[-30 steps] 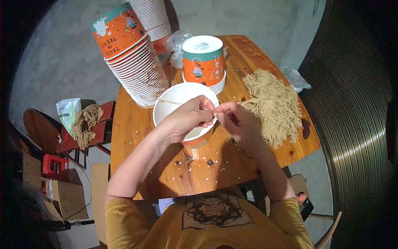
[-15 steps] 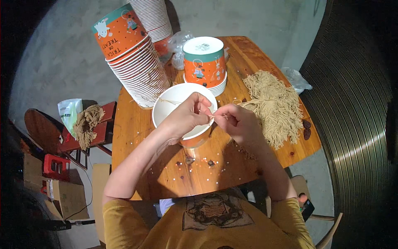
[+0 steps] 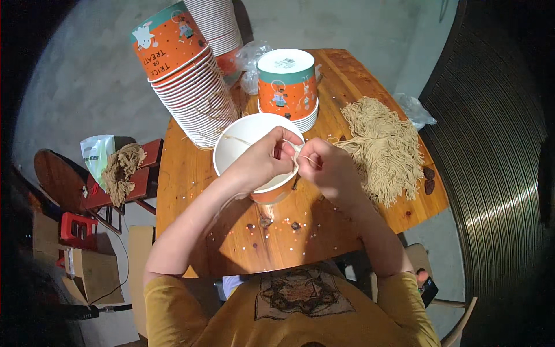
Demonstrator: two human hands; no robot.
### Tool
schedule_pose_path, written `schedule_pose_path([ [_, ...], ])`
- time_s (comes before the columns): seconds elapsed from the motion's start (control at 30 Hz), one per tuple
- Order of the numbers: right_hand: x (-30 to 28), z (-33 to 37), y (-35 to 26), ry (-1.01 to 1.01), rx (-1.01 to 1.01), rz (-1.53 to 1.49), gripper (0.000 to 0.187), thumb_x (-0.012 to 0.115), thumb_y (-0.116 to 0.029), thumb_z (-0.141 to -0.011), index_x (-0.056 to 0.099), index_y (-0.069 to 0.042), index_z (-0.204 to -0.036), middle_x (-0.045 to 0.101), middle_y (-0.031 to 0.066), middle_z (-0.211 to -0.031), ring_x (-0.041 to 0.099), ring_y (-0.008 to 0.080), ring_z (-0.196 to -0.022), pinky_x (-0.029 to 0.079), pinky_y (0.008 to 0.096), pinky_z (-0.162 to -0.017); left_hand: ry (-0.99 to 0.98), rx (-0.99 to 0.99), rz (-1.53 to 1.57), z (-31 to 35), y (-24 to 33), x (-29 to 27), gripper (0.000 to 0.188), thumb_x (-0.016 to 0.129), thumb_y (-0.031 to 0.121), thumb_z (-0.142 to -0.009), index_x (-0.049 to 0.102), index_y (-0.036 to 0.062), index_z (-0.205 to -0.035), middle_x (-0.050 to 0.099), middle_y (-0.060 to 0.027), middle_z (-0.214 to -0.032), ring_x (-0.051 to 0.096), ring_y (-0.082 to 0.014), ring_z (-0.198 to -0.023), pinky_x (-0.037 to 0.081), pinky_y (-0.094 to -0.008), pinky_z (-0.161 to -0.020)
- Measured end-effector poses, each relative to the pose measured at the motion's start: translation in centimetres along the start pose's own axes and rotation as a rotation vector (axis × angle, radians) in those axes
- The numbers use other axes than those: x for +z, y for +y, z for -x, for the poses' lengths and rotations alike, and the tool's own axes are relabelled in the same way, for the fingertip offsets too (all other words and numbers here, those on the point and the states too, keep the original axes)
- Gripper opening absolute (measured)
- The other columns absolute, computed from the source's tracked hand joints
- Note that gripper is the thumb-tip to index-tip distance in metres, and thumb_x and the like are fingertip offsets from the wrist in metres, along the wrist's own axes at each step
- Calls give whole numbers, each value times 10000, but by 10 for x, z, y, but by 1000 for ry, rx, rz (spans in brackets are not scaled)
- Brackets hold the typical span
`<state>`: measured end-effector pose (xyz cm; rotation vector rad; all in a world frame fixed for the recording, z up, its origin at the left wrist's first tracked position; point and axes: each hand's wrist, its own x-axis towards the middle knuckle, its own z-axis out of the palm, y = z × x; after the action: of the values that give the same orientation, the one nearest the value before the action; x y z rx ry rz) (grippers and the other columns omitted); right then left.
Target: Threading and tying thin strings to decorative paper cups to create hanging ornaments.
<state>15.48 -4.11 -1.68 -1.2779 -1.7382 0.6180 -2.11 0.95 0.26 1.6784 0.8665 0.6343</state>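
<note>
A paper bucket (image 3: 272,195), white inside and orange outside, stands mouth up on the table in front of me. My left hand (image 3: 269,157) reaches across its opening, with thumb and fingers closed on a tan string at the right rim. Just right of that rim my right hand (image 3: 328,166) is closed in a pinch on the same thin string (image 3: 313,160). The fingertips of both hands nearly meet. Another piece of string (image 3: 236,139) lies against the bucket's inner wall. How the string joins the rim is hidden by my fingers.
Tan cords (image 3: 381,151) lie heaped on the wooden table (image 3: 341,243) at right. Nested upside-down buckets (image 3: 287,87) stand behind; a tall leaning stack (image 3: 193,95) is at left. Small pale beads dot the near tabletop. More cord (image 3: 123,173) hangs on a red stool at left.
My right hand has shifted slightly upward and turned, fingers curled tighter. String now shows as a loop between the hands. The left hand stays at the rim.
</note>
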Motion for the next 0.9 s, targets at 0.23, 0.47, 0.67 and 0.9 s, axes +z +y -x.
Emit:
schedule_pose_path([
  [0.23,4,-2,10,31,-110,-83,138,629,-155,-806,537,-55,-831,574,119,-695,594,242,-612,462,349,-568,-40,-63,54,1,3,-3,387,596,3,-745,510,15,-1122,512,-9,-940,489,-94,-847,422,-218,-806],
  [0.47,0,-1,9,5,-127,-68,112,601,-146,-847,540,-53,-861,572,119,-709,583,252,-625,460,351,-584,-81,-18,73,1,0,-3,497,572,-29,-755,443,25,-1232,507,-4,-924,494,-84,-864,418,-212,-817],
  [0.67,0,-2,15,-6,-154,-72,113,598,-137,-856,535,-43,-865,555,114,-703,571,246,-625,451,355,-579,-84,21,81,0,1,-1,584,555,-85,-757,387,38,-1303,505,-10,-902,498,-88,-847,418,-216,-805],
  [0.9,1,-1,10,16,-175,-45,165,634,-175,-843,520,-59,-875,546,95,-699,573,240,-626,452,360,-574,63,233,-234,6,2,8,549,569,-41,-794,374,49,-1299,528,-44,-815,546,-121,-769,457,-269,-700],
])
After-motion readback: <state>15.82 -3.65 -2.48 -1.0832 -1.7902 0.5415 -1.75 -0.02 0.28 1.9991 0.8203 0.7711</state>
